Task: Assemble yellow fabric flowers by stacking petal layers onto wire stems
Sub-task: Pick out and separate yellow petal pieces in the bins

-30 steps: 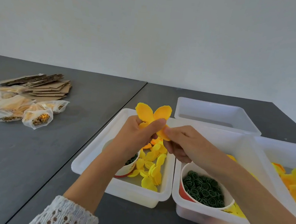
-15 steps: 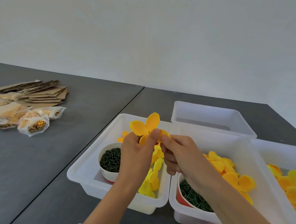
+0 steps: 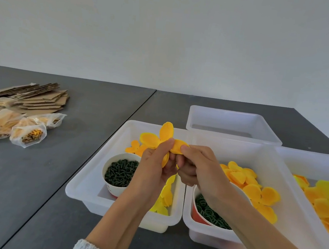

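Above white bins (image 3: 85, 187), left hand (image 3: 153, 171) and right hand (image 3: 201, 168) both pinch a yellow petal layer (image 3: 158, 139).

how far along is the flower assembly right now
Done: no finished flower is visible, and the far bin holds none. In hand: left hand and right hand both pinch one yellow petal layer. Left: loose petals fill the bins, and no stem is visible.
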A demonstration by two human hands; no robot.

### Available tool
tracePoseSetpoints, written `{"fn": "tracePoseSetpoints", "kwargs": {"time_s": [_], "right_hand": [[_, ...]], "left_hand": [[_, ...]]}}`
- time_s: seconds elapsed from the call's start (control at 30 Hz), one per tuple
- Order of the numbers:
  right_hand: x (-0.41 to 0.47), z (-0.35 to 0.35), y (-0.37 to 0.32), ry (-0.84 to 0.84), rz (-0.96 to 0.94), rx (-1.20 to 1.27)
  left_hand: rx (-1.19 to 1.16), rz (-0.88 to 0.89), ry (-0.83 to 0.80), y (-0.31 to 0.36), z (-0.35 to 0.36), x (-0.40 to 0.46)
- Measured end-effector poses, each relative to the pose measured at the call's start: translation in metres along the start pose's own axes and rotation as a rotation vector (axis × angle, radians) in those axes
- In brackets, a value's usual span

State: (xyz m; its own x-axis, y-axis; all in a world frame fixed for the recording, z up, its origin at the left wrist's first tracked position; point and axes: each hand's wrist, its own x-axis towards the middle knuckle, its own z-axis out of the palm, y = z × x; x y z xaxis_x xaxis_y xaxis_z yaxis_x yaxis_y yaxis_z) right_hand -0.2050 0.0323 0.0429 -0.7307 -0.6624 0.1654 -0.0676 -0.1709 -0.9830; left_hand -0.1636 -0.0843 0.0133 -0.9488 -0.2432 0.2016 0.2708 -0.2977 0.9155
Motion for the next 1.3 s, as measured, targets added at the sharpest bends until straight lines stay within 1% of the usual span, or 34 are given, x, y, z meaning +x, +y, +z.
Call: {"fn": "tracePoseSetpoints", "kwargs": {"time_s": [0.1, 0.27, 0.37, 0.5, 0.53, 0.57, 0.6, 0.67, 0.7, 0.73, 0.8, 0.9, 0.97, 1.03, 1.07, 1.13, 1.2, 1.23, 1.3], "right_hand": [[-0.001, -0.002, 0.002, -0.042, 0.025, 0.138], [0.001, -0.004, -0.002, -0.096, 0.173, 0.309], [-0.001, -0.004, -0.003, -0.142, 0.233, 0.405], [-0.004, -0.007, -0.004, -0.220, 0.251, 0.441], [-0.003, -0.009, -0.004, -0.234, 0.232, 0.385], [-0.002, -0.010, -0.003, -0.229, 0.197, 0.268], [0.000, -0.010, -0.003, -0.209, 0.146, 0.082], [0.004, -0.010, -0.002, -0.145, 0.014, -0.367], [0.005, -0.010, -0.001, -0.116, -0.060, -0.515], [0.005, -0.011, -0.002, -0.088, -0.120, -0.576], [0.006, -0.012, -0.002, -0.043, -0.234, -0.620], [0.008, -0.014, -0.005, -0.048, -0.353, -0.800], [0.009, -0.014, -0.005, -0.072, -0.359, -0.875], [0.011, -0.015, 0.000, -0.048, -0.334, -0.916], [0.012, -0.016, 0.004, -0.012, -0.327, -0.929], [0.012, -0.014, 0.010, 0.047, -0.291, -0.902], [0.013, -0.010, 0.013, 0.038, -0.221, -0.845], [0.013, -0.008, 0.015, 0.025, -0.196, -0.831], [0.015, -0.007, 0.017, 0.033, -0.188, -0.842]], "left_hand": [[0.089, 0.075, -0.055, 0.005, -0.002, 0.001], [0.400, 0.240, -0.079, 0.028, -0.005, 0.001], [0.539, 0.296, -0.109, 0.035, -0.007, -0.001], [0.658, 0.348, -0.160, 0.038, -0.012, -0.001], [0.675, 0.352, -0.154, 0.038, -0.015, -0.001], [0.680, 0.348, -0.148, 0.039, -0.017, -0.001], [0.685, 0.337, -0.147, 0.039, -0.020, -0.001], [0.742, 0.275, -0.128, 0.036, -0.028, 0.000], [0.784, 0.225, -0.095, 0.034, -0.031, 0.000], [0.816, 0.168, -0.066, 0.033, -0.034, -0.001], [0.841, 0.053, -0.083, 0.030, -0.039, -0.004], [0.819, -0.058, -0.197, 0.029, -0.040, -0.009], [0.815, -0.095, -0.283, 0.032, -0.040, -0.011], [0.813, -0.081, -0.301, 0.034, -0.039, -0.010], [0.798, -0.055, -0.266, 0.034, -0.040, -0.008], [0.755, -0.001, -0.107, 0.031, -0.042, -0.003], [0.695, 0.035, 0.056, 0.028, -0.044, 0.000], [0.658, 0.041, 0.104, 0.026, -0.043, 0.001], [0.587, 0.040, 0.146, 0.021, -0.040, -0.001]]}}
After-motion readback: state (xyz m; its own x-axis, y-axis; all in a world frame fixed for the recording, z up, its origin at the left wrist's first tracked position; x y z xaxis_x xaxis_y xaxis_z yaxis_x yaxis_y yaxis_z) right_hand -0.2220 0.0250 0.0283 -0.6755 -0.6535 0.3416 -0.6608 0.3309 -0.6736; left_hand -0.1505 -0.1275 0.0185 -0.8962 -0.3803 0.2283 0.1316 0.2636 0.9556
